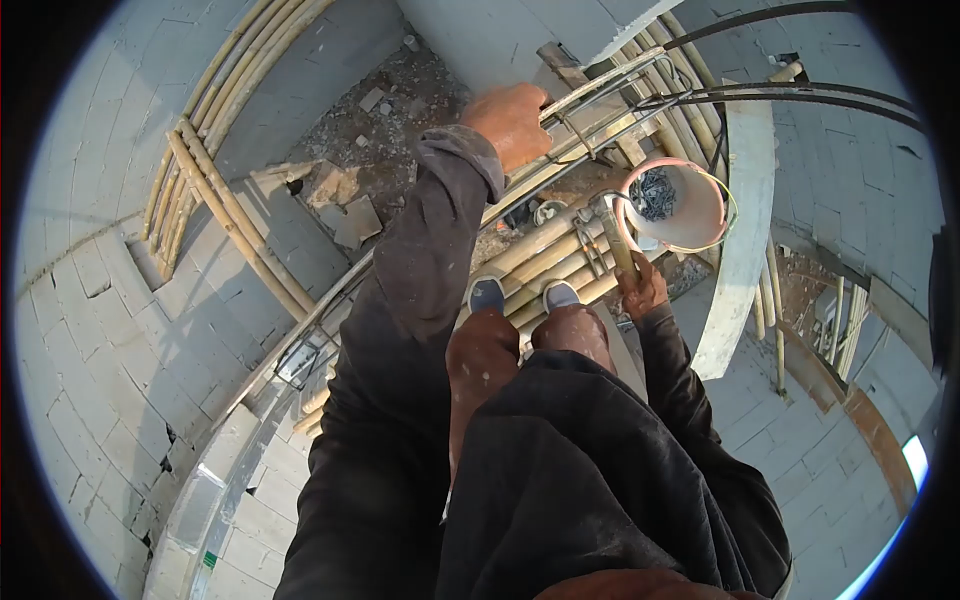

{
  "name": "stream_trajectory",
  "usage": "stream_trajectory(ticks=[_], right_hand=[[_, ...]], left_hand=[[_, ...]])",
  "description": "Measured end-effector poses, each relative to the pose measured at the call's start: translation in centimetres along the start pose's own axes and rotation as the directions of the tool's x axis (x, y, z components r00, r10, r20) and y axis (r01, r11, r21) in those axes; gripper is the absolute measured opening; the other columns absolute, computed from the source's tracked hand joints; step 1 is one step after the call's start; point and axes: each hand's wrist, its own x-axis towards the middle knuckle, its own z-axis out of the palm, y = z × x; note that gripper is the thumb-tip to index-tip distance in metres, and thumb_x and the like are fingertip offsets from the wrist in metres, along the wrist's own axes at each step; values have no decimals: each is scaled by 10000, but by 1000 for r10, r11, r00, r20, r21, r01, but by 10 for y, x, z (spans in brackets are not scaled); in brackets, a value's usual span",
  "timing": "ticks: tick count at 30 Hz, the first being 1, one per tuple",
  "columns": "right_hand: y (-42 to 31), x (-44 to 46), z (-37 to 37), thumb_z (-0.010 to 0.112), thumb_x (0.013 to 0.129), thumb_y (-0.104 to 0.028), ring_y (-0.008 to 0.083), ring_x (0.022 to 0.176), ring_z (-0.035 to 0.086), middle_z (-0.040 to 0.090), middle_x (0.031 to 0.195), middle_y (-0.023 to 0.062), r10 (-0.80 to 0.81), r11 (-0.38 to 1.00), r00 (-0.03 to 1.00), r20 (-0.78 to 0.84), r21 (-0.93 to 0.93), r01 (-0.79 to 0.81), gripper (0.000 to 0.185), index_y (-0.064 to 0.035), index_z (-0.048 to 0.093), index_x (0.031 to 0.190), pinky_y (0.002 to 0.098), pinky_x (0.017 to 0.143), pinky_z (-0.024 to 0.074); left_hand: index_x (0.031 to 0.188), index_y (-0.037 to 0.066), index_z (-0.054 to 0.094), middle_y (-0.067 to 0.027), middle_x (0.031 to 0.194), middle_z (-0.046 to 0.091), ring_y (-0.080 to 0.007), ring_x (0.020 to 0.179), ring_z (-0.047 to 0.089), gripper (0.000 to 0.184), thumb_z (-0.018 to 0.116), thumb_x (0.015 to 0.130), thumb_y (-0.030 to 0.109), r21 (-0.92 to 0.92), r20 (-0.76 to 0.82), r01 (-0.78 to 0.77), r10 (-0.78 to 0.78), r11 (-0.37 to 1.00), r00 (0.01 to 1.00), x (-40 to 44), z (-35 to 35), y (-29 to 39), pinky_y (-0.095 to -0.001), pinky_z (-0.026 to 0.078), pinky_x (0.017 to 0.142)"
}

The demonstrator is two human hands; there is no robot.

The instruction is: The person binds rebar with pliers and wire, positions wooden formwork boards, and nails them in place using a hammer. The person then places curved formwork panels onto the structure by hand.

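Observation:
My right hand [643, 290] is wrapped round the wooden handle of a hammer [620, 235], its head up beside the rim of a pinkish bucket [692, 240]. Small dark metal pieces, which look like nails, lie in the bucket. My left hand [508, 125] is stretched forward over a long, narrow steel rebar cage [575, 150] with light strips along it. Its back faces me and the fingers look curled; what they hold, if anything, is hidden. Below, my feet in grey shoes [487, 294] stand on bamboo poles [550, 262].
Grey block walls [110, 330] surround me. More bamboo poles [235, 215] lean at the left. Rubble [385, 120] covers the ground far below. Dark bars [800, 95] stick out at the upper right, near a pale upright board [740, 230] beside the bucket.

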Motion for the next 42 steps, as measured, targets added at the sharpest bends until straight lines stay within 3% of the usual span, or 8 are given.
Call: stream_trajectory(ticks=[7,10,12,15,17,23,33,42], right_hand=[[-226,-32,-177,651,946,-220,230,825,707,722,1033,181,142,984,988,-63,113,-134,529,6,540,1411,390,771,558],[-271,53,-195,676,951,-280,259,852,736,749,1004,184,-501,854,846,-183,-259,451,523,-32,569,1398,407,730,573],[-298,126,-200,695,932,-302,280,859,741,761,979,171,-645,671,763,-41,-507,541,446,-77,649,1314,412,735,583],[-366,187,-170,625,897,-263,400,990,688,707,1058,247,-584,519,788,198,-655,549,357,-79,705,1193,448,841,556],[-395,214,-138,665,888,-344,385,992,696,728,1060,203,-312,470,884,347,-752,461,357,-102,746,1137,458,846,557],[-359,309,-93,781,820,-421,336,984,711,759,1064,119,141,84,918,371,-928,363,418,-150,763,1138,519,847,551],[-360,269,-93,744,851,-333,261,995,713,752,1109,101,66,-114,883,464,-876,469,309,-120,778,1071,452,808,594],[-329,300,-94,833,752,-274,278,851,736,774,993,129,-212,284,847,487,-798,531,347,-145,799,1072,395,776,576]], left_hand=[[1346,-82,561,-281,1165,681,-428,1095,667,587,713,855,201,26,-1,-28,28,999,1000,1,-1,1,-472,507,1027],[1344,-50,581,-289,1216,661,-425,1102,663,589,712,821,187,-18,-12,22,-23,1000,1000,6,-1,-1,-457,516,1010],[1296,-6,638,-275,1179,680,-415,1075,674,540,705,789,169,38,-19,-38,38,999,999,10,4,-7,-443,530,974],[1223,21,691,-259,1113,705,-404,1022,690,479,711,768,171,39,-160,-59,65,997,985,7,9,-5,-441,540,937],[1212,18,695,-252,1089,712,-399,1011,693,477,726,763,179,50,-140,-37,44,998,989,7,5,-2,-436,541,928],[1212,-14,674,-239,1073,716,-385,1004,693,533,782,737,205,64,-120,-76,83,995,989,9,1,-4,-428,544,900],[1201,-53,644,-241,1089,704,-357,1012,687,550,783,739,211,204,-138,-98,127,974,982,3,-1,2,-431,520,889],[1165,-4,700,-136,1001,752,-272,917,710,502,813,749,253,274,-28,-68,78,959,997,16,-4,2,-405,518,823]])
